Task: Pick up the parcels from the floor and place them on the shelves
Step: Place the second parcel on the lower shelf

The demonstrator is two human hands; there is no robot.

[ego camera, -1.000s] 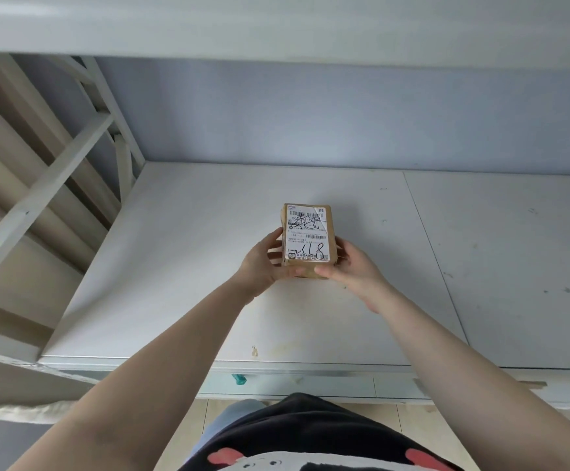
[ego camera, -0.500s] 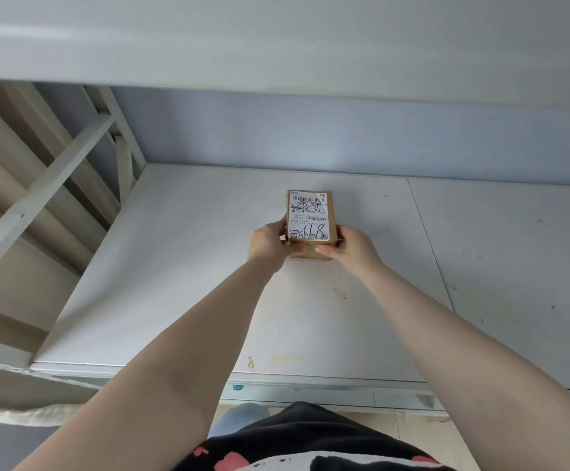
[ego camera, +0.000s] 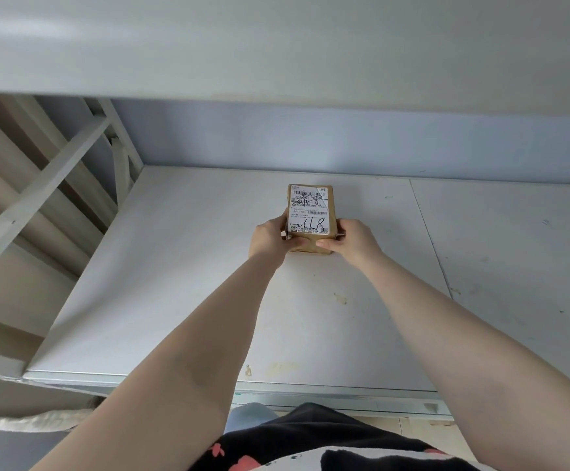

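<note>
A small brown cardboard parcel [ego camera: 310, 212] with a white shipping label and black handwriting is held over the white shelf board [ego camera: 181, 283], toward its back. My left hand [ego camera: 270, 239] grips the parcel's near left side. My right hand [ego camera: 355, 241] grips its near right side, thumb across the near edge. The parcel's underside is hidden, so I cannot tell whether it rests on the board or hovers just above it.
The white shelf above [ego camera: 277, 45] overhangs the space. A pale blue back wall [ego camera: 344, 144] closes the rear. Diagonal metal braces [ego camera: 39, 195] stand at the left end. A seam [ego camera: 429, 239] splits the board into two panels. Tiled floor [ego camera: 429, 433] shows below the front edge.
Both hands have pushed the parcel farther back along the shelf, toward the rear wall. The grip has stayed the same.
</note>
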